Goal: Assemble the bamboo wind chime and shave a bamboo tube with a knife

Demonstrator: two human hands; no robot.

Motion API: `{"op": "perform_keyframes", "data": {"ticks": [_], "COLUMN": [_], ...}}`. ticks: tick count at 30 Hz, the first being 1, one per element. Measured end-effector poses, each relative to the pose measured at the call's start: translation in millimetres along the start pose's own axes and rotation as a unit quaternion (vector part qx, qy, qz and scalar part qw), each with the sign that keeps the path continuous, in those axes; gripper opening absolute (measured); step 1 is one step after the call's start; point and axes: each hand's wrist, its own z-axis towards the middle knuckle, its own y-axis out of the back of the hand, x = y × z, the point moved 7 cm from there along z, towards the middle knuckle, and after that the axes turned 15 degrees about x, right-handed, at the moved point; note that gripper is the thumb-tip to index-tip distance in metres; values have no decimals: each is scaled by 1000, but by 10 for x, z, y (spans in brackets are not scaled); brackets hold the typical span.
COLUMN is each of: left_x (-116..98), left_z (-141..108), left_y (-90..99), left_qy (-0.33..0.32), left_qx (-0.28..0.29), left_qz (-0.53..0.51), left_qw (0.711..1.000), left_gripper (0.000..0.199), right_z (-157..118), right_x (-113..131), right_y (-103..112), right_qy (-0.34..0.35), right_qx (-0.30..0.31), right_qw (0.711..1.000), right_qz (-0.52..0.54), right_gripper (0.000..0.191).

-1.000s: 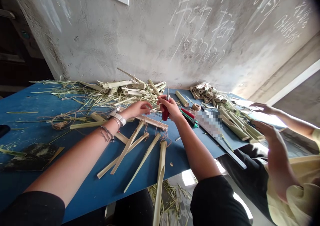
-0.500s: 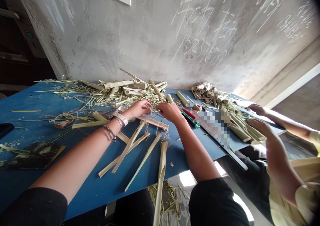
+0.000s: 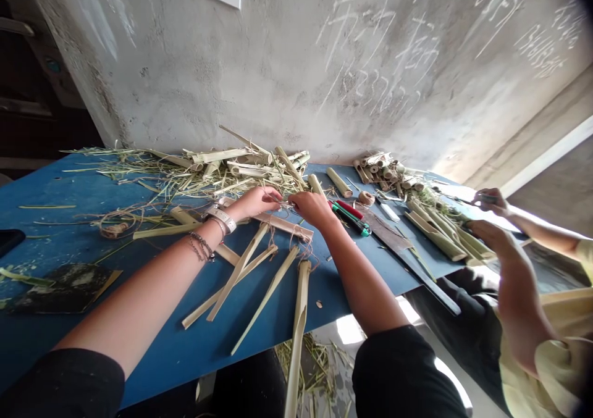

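Left hand (image 3: 265, 200), right hand (image 3: 309, 208): fingers narrowed, exact grip unclear | string (image 3: 284, 202): between hands; likely light, limp, best pinched near its ends | bamboo bar (image 3: 287, 225): on counter (image 3: 208, 350), just nearside of hands; probably light, stiff, best held mid-length

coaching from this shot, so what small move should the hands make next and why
Probably draw the thin twine gently snug: the left hand and right hand are close together above the bamboo strip, with twine apparently running between them. Loops seem to join bamboo pieces to the strip's near side, so slow tension looks wise.
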Motion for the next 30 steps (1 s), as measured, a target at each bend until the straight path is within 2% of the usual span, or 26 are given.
{"op": "perform_keyframes", "data": {"ticks": [5,10,13,21,26,30], "left_x": [-94,-83,-58,-23,-14,-3], "left_z": [-58,-82,-78,-63,-69,-76], "left_y": [18,28,37,51,46,58], "left_qy": [9,42,54,63,61,59], "left_qx": [-15,-30,-30,-44,-77,-100], "left_qz": [3,-44,-72,-178,-185,-181], "left_qw": [1000,998,995,981,978,977], "left_gripper": [38,78,85,84,60,51], "right_z": [1,23,37,48,44,43], "right_x": [-22,-29,-31,-44,-30,-7], "right_y": [14,11,8,3,4,9], "right_qy": [-12,-34,-44,-58,-60,-55], "right_qx": [-7,-13,-15,-16,-9,-14], "right_qw": [1000,999,998,997,997,997], "right_qz": [-16,-38,-45,-44,-39,-46], "right_gripper": [29,27,28,30,31,30]}}
